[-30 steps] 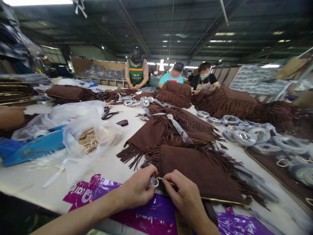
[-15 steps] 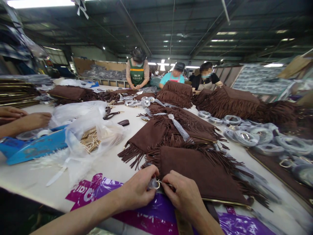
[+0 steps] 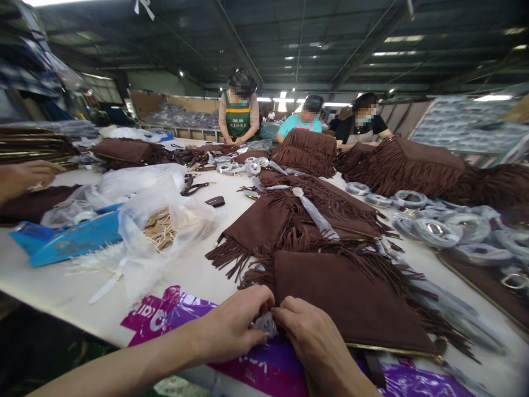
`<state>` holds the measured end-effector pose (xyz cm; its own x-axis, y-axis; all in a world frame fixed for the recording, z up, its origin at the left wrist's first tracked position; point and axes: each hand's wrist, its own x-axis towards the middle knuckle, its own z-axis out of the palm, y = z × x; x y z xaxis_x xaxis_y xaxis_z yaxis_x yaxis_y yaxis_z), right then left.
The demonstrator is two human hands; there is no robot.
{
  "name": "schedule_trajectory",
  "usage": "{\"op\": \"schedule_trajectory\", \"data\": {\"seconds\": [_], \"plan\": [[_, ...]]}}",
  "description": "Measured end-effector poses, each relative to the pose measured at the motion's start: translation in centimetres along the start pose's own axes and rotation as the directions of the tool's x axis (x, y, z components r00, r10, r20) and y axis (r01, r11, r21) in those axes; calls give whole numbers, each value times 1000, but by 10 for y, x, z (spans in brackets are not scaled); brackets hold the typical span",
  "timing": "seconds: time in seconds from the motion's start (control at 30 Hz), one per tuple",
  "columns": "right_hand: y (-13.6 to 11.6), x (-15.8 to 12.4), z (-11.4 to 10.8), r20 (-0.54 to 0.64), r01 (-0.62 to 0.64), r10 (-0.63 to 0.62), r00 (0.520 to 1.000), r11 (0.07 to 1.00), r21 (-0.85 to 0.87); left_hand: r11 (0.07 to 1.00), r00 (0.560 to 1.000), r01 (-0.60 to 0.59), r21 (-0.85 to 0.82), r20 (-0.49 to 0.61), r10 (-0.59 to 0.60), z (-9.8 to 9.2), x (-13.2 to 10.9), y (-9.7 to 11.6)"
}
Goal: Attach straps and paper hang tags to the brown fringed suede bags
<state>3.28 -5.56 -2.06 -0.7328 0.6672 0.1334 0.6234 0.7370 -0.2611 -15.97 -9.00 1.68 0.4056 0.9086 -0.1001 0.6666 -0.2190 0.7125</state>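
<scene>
A brown suede fringed bag (image 3: pixel 351 298) lies flat near the table's front edge. At its near left corner my left hand (image 3: pixel 233 325) and my right hand (image 3: pixel 314 339) meet, fingertips pinched together. Between them sits a small piece wrapped in clear film (image 3: pixel 263 324); the metal ring seen earlier is hidden by my fingers. A gold zip edge (image 3: pixel 392 349) runs along the bag's front side. Both hands rest over a purple plastic bag (image 3: pixel 173 314).
More fringed brown bags (image 3: pixel 289 215) are piled across the white table (image 3: pixel 194 270). Clear plastic bags (image 3: pixel 165 215) and a blue tray (image 3: pixel 70 240) lie left. Film-wrapped straps (image 3: pixel 438 231) lie right. Three people work at the far end; another person's hand (image 3: pixel 20 176) is at left.
My hands have closed tighter over the wrapped ring, which no longer shows. The view shifted slightly. The other person's hand at left has drawn back.
</scene>
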Motion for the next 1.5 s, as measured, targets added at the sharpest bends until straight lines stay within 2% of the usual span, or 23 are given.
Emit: {"op": "schedule_trajectory", "data": {"seconds": [0.2, 0.33, 0.43, 0.53, 0.7, 0.77, 0.87, 0.97, 1.07, 1.3, 1.5], "plan": [[-10, -21, 14, -147, 98, -78, 986, 986, 133, 994, 999, -41, 102, -3, 41, 8, 0, 0], [-13, -27, 28, -356, 132, -118, 927, 991, 13, 986, 998, -40, 160, -32, 46, 17, -5, 2], [-13, -27, 35, -424, 164, -175, 889, 984, -63, 994, 994, -71, 77, -77, 77, 15, -9, 3], [-9, -27, 35, -419, 222, -230, 878, 973, -68, 998, 994, -53, -24, -100, 50, 6, -9, 3], [-1, -28, 40, -411, 276, -263, 873, 961, -29, 1000, 999, 29, 1, -20, -29, -2, 3, 1], [0, -30, 42, -415, 256, -226, 881, 967, 18, 999, 999, 31, 22, 6, -31, -3, 10, 0], [0, -35, 38, -383, 181, -106, 918, 969, 166, 1000, 1000, 26, 6, 12, -26, -3, 18, 0], [3, -37, 26, -245, 96, 1, 969, 920, 381, 999, 999, 27, -38, 21, -27, -4, 19, 1], [7, -32, 16, -158, 60, 25, 987, 859, 509, 998, 999, 28, -51, 30, -26, -4, 18, 2], [1, -15, 15, -196, 6, 106, 975, 868, 497, 994, 1000, 11, -109, -22, -14, 2, 13, -3], [2, -13, 12, -130, -43, 126, 983, 859, 510, 999, 998, -6, -53, -67, 2, 13, 16, -7]]}}
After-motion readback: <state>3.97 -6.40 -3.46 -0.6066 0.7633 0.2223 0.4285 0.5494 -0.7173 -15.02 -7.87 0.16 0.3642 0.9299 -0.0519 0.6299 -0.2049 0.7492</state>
